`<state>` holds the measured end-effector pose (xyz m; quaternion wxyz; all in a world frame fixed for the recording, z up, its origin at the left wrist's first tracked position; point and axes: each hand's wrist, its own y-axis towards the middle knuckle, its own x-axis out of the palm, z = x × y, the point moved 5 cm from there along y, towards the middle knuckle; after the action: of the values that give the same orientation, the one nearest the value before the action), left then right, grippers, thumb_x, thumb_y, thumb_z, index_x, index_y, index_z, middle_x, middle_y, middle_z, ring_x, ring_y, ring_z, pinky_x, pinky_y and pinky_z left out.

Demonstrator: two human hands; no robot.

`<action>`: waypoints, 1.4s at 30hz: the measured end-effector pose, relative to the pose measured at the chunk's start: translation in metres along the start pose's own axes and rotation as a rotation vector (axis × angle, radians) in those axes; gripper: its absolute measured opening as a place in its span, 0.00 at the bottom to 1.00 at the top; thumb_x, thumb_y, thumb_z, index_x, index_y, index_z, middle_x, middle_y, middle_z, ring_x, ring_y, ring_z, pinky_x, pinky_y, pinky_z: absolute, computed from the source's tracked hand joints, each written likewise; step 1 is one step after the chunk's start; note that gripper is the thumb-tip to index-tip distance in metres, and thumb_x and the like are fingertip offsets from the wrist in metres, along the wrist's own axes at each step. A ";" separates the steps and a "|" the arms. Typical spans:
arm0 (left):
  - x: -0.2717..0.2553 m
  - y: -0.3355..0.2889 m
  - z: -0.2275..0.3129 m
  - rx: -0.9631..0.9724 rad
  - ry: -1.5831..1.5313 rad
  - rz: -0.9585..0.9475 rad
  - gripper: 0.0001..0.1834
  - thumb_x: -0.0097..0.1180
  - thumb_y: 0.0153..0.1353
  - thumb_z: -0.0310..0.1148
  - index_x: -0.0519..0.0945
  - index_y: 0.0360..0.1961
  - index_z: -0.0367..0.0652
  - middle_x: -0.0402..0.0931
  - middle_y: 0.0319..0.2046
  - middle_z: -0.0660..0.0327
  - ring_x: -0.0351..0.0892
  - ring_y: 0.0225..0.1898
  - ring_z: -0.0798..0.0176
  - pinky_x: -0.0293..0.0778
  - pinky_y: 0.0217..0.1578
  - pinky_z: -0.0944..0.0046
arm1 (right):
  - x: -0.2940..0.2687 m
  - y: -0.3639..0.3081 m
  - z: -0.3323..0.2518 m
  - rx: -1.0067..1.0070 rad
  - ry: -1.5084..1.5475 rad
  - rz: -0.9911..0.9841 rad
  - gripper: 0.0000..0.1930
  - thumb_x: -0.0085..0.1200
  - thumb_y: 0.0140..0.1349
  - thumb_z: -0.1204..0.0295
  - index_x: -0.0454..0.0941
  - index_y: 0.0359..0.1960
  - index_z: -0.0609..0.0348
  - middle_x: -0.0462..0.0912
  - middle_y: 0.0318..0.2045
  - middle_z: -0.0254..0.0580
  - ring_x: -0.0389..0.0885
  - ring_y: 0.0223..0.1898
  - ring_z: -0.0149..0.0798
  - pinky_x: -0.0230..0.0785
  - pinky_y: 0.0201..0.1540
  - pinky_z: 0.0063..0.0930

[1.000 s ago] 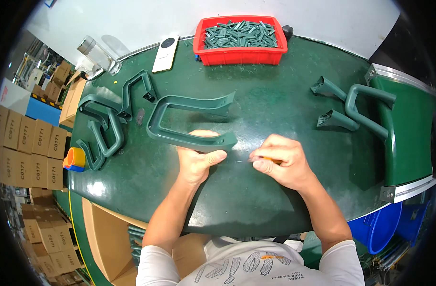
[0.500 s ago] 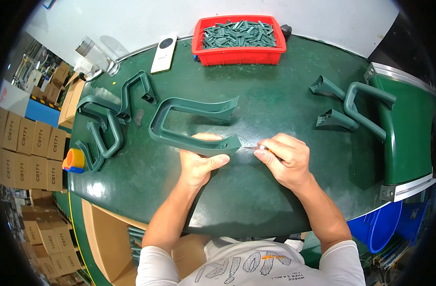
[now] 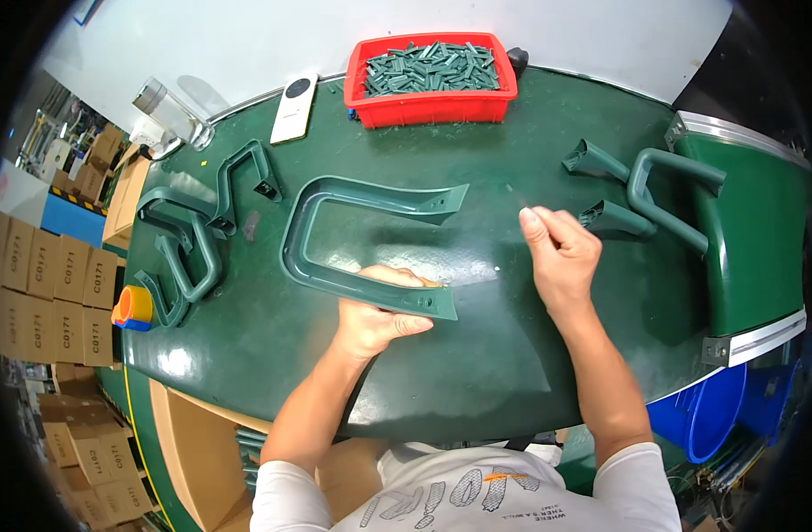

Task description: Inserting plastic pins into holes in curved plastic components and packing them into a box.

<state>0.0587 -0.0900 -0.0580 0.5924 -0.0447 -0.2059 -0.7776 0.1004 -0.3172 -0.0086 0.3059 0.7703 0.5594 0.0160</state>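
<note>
My left hand [image 3: 370, 324] grips the lower arm of a dark green U-shaped plastic handle [image 3: 295, 226], thumb in front and fingers behind. The handle's flared ends point right, and a small hole shows near the lower end. My right hand [image 3: 565, 257] is raised to the right of the handle, apart from it, with thumb and fingers pinched closed. A faint thin blade-like tip stands out above these fingers; the rest of the tool is hidden in the hand.
Several similar green handles [image 3: 212, 253] lie at the left and more [image 3: 641, 186] at the right, beside a green conveyor [image 3: 761, 248]. A red bin [image 3: 428, 111] of small green pieces stands at the back, near a phone [image 3: 294, 111], a glass bottle [image 3: 180, 115] and tape rolls [image 3: 135, 306].
My right hand has moved from the handle's lower end up and to the right with its thin tool. The lower end has dropped slightly and tilted in my left hand.
</note>
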 end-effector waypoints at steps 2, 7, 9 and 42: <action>0.003 0.002 -0.002 0.007 -0.016 -0.041 0.25 0.73 0.38 0.25 0.76 0.39 0.40 0.80 0.30 0.51 0.81 0.35 0.52 0.77 0.38 0.52 | 0.006 -0.007 -0.002 0.011 0.030 -0.105 0.08 0.59 0.58 0.70 0.81 0.30 0.65 0.70 0.15 0.37 0.65 0.17 0.28 0.59 0.21 0.24; 0.003 0.000 0.000 0.025 -0.034 -0.073 0.25 0.73 0.38 0.26 0.75 0.39 0.41 0.80 0.29 0.50 0.81 0.34 0.52 0.77 0.38 0.52 | 0.015 -0.012 -0.003 -0.022 0.076 -0.188 0.08 0.59 0.57 0.70 0.81 0.29 0.64 0.70 0.15 0.38 0.66 0.17 0.30 0.58 0.20 0.25; 0.003 0.000 -0.001 0.023 -0.022 -0.080 0.25 0.74 0.39 0.26 0.74 0.39 0.41 0.80 0.29 0.50 0.81 0.34 0.52 0.77 0.37 0.52 | 0.015 -0.013 -0.003 -0.035 0.073 -0.208 0.08 0.59 0.57 0.70 0.81 0.30 0.64 0.70 0.15 0.38 0.66 0.17 0.30 0.58 0.20 0.25; 0.023 0.002 0.010 0.081 -0.034 -0.231 0.22 0.75 0.34 0.29 0.79 0.34 0.40 0.81 0.29 0.50 0.82 0.33 0.52 0.76 0.33 0.59 | -0.009 0.012 0.024 0.156 -0.002 -0.102 0.15 0.55 0.61 0.62 0.81 0.29 0.64 0.75 0.17 0.38 0.72 0.20 0.31 0.64 0.23 0.26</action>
<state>0.0523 -0.1074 -0.0415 0.4968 -0.0100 -0.2508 -0.8308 0.1159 -0.3381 -0.0190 0.2459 0.7623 0.5970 -0.0438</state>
